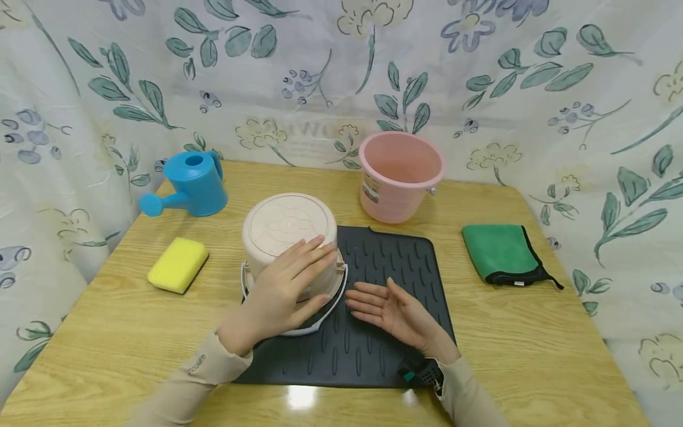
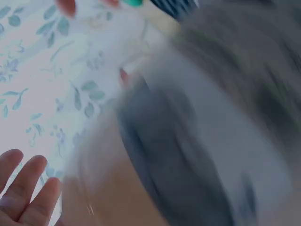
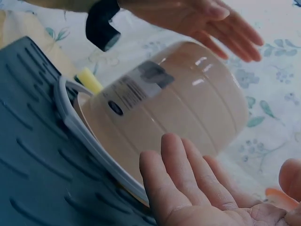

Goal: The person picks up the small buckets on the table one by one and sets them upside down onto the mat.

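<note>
A beige bucket (image 1: 283, 228) stands upside down and tilted at the left edge of a dark grey ribbed mat (image 1: 395, 261). Its white handle (image 1: 325, 311) lies on the mat. My left hand (image 1: 315, 273) is laid over the bucket's near side with straight fingers. My right hand (image 1: 373, 299) hovers just right of the bucket, palm up and fingers relaxed, holding nothing. In the right wrist view the bucket (image 3: 178, 108) leans over the mat (image 3: 33, 155), with the left hand (image 3: 207, 19) above it and the right hand (image 3: 188, 188) below. The left wrist view is blurred; only fingers (image 2: 23, 188) show.
A pink bucket (image 1: 400, 175) stands upright behind the mat. A blue watering can (image 1: 189, 184) and a yellow sponge (image 1: 178, 264) are on the left of the wooden table (image 1: 533, 344). A folded green cloth (image 1: 501, 252) lies on the right. Floral curtains surround the table.
</note>
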Action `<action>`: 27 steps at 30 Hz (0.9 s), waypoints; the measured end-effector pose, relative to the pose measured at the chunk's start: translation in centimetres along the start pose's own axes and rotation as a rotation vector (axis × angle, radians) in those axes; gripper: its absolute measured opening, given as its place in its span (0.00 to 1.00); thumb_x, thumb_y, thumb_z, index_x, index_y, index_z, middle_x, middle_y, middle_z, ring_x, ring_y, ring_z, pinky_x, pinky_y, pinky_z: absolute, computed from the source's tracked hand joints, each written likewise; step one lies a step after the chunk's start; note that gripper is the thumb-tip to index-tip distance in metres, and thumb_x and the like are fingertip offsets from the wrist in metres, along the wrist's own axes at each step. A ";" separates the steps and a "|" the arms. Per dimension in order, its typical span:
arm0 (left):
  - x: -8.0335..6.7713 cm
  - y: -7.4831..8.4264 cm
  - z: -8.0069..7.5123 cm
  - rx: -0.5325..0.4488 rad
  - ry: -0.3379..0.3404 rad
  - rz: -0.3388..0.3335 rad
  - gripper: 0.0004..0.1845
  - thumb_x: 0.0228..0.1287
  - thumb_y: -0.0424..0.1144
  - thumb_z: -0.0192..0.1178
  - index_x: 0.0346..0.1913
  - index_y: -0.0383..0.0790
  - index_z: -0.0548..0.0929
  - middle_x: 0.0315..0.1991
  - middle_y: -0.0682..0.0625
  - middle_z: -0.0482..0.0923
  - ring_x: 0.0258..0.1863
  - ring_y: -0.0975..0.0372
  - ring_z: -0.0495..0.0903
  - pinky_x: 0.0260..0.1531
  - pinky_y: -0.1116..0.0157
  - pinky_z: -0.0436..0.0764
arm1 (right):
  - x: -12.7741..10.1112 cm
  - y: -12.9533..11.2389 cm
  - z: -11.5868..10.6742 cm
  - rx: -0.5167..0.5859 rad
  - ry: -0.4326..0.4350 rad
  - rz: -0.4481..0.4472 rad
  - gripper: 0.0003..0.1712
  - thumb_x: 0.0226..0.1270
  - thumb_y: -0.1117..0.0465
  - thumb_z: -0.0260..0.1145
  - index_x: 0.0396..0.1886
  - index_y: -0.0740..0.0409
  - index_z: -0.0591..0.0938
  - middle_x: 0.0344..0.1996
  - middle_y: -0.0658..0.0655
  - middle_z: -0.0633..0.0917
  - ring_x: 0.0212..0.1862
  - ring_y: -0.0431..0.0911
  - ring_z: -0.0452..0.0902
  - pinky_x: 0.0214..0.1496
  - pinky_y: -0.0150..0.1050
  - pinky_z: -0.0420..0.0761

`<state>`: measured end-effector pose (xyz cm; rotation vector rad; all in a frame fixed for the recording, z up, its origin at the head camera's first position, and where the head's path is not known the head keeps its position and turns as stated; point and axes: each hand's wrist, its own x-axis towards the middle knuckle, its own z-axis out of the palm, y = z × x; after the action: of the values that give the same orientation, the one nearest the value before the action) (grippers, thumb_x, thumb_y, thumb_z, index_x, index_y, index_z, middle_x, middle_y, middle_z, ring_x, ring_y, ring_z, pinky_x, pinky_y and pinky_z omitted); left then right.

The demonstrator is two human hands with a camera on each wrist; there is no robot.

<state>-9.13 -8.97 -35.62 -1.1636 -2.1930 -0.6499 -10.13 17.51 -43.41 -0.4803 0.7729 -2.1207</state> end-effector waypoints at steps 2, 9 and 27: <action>0.3 0.6 1.0 -0.042 0.019 0.010 0.29 0.66 0.50 0.50 0.63 0.34 0.69 0.63 0.42 0.67 0.65 0.50 0.61 0.64 0.54 0.60 | -0.3 -0.4 -0.3 -0.010 0.007 -0.013 0.34 0.75 0.49 0.22 0.70 0.69 0.49 0.67 0.67 0.59 0.68 0.56 0.55 0.69 0.47 0.55; 1.9 1.8 4.7 -0.225 0.031 -0.041 0.29 0.68 0.51 0.46 0.65 0.35 0.66 0.64 0.43 0.64 0.67 0.52 0.58 0.65 0.54 0.57 | -0.9 -1.8 -0.9 -0.021 0.030 -0.044 0.34 0.75 0.49 0.21 0.70 0.68 0.50 0.67 0.66 0.61 0.68 0.55 0.55 0.68 0.46 0.55; 8.2 -0.9 12.7 -1.085 0.280 -0.893 0.26 0.73 0.46 0.39 0.68 0.36 0.59 0.67 0.41 0.59 0.66 0.56 0.59 0.64 0.57 0.60 | -0.8 -8.5 -2.8 -0.313 0.335 -0.102 0.37 0.74 0.45 0.29 0.71 0.68 0.42 0.67 0.65 0.60 0.66 0.52 0.60 0.68 0.46 0.57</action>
<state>-16.90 3.47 -39.32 -0.3217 -2.0016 -2.3905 -16.02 23.31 -39.90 -0.3340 1.3084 -2.2136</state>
